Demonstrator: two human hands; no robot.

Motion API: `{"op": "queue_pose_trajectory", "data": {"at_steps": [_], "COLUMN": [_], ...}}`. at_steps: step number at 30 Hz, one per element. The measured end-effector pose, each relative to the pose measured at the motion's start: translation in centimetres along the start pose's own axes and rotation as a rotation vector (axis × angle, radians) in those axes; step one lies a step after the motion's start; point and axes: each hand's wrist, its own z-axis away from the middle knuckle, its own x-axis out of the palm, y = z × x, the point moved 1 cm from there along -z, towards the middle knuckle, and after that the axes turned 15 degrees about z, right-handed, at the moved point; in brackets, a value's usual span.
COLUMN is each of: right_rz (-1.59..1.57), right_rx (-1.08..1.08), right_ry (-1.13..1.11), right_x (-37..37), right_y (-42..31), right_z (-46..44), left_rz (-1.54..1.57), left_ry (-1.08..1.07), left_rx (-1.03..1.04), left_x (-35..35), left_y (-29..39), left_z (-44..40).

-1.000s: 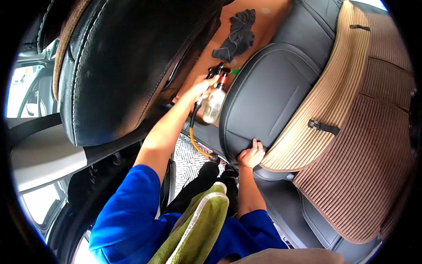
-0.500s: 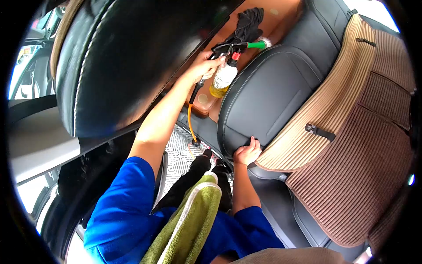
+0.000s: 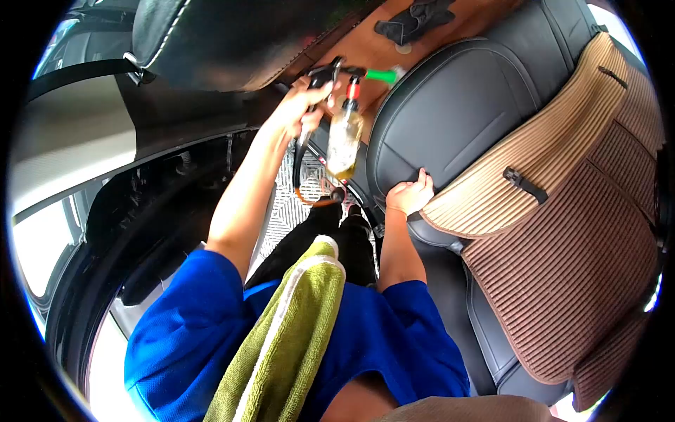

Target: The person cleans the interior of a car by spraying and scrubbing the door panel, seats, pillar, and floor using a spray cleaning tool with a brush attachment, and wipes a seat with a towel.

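My left hand (image 3: 302, 109) is wrapped round the black handle of a spray gun (image 3: 325, 74). Under it hangs a clear bottle (image 3: 345, 144) with a red neck and a little yellow liquid. A green nozzle with a pale brush end points towards the seat, and a hose curves down from the handle. The bottle is held over the door sill, apart from the seat. My right hand (image 3: 410, 195) rests on the near edge of the black car seat (image 3: 450, 112), fingers stretched out, beside a beige ribbed cover (image 3: 492, 200).
A dark crumpled cloth or glove (image 3: 415, 21) lies on the brown footwell floor (image 3: 376, 42). A brown ribbed seat mat (image 3: 562, 260) spreads to the right. The black door frame (image 3: 176, 176) is at left, patterned ground (image 3: 280, 204) below. A green towel (image 3: 295, 337) hangs from my neck.
My left hand has drawn the spray gun back from the footwell towards me, out over the sill. My right hand stays at the seat edge, its fingers more extended. The view has shifted.
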Motion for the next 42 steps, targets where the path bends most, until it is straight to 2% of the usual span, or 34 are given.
{"op": "queue_pose_trajectory", "data": {"at_steps": [5,9,14,17,19,21,23,24,26,28,37,40,42], "right_rz": [-0.002,-0.023,-0.019,-0.018,-0.034,-0.039,-0.051,-0.049,-0.045,-0.025,-0.031,-0.036,-0.032], "right_rx": [-0.014,0.016,0.003,-0.002,0.003,0.002,-0.020,-0.017,-0.017,-0.028,-0.014,-0.013,-0.020], "right_ry": [0.017,-0.021,-0.011,0.016,0.000,0.000,0.071,0.061,0.042,0.071,0.034,0.027,0.065], "right_x": [-0.3,-0.4,-0.3,0.1,0.1,0.2,0.2,0.1,0.2,0.7,-0.2,-0.1,0.1], "right_y": [-0.1,-0.1,0.0,0.4,0.3,0.3,0.3,0.2,0.4,0.5,0.2,0.2,0.2], "right_z": [-0.2,-0.1,-0.4,0.0,0.1,0.1,0.1,0.1,0.2,0.3,-0.1,-0.2,-0.1], "left_rz": [0.073,0.076,-0.058,-0.246,-0.295,-0.330,-0.356,-0.425,-0.361,-0.313,-0.153,-0.111,-0.103], "left_ry": [0.142,0.120,-0.097,-0.208,-0.192,-0.280,-0.259,-0.294,-0.217,-0.199,0.185,0.168,0.146], "left_rx": [-0.081,-0.037,0.041,0.091,0.091,0.077,0.107,0.025,0.091,0.037,-0.054,-0.132,-0.095], "left_x": [-1.9,0.0,5.9,10.9,14.1,16.2,18.7,18.8,17.8,14.7,4.4,3.1,2.9], "left_y": [-1.7,0.0,3.5,5.2,6.2,7.0,7.5,8.0,7.4,6.7,-0.6,-1.9,-2.0], "left_z": [6.2,7.3,1.8,-2.2,-4.6,-7.5,-7.2,-6.6,-6.4,-4.2,12.9,15.8,16.0]}}
